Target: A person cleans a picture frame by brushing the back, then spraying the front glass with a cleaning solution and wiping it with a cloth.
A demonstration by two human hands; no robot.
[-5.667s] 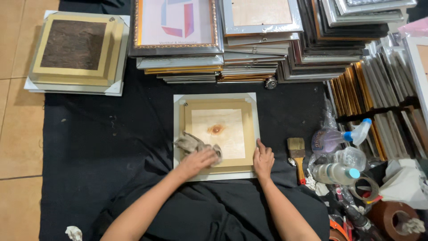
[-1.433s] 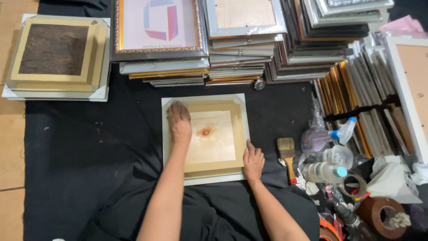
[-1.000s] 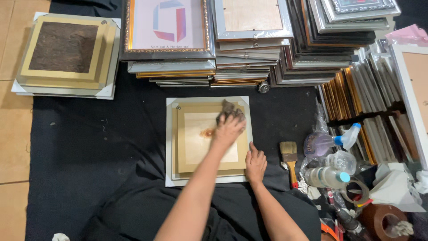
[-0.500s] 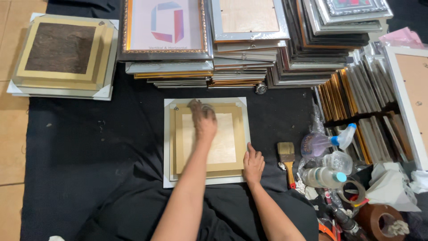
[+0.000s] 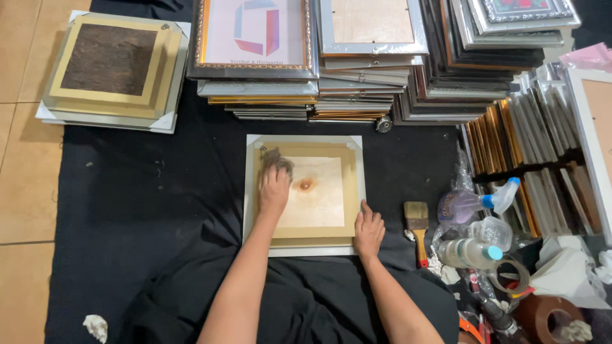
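A person seated on a black cloth [image 5: 127,210] works over a picture frame [image 5: 305,194] lying face down on the floor in front of them; the left hand [image 5: 274,190] presses a crumpled grey-brown rag [image 5: 276,158] onto the upper left corner of the frame's backing, fingers curled down over the rag and closed on it; the right hand [image 5: 369,230] lies flat and open, empty, on the frame's lower right corner, fingers spread along the white edge; just right of that hand a paintbrush [image 5: 417,221] rests on the cloth, with spray bottles [image 5: 475,204] beyond it; 3 stacks of frames [image 5: 357,64] stand along the cloth's far edge; another frame pile [image 5: 115,67] sits at the upper left.
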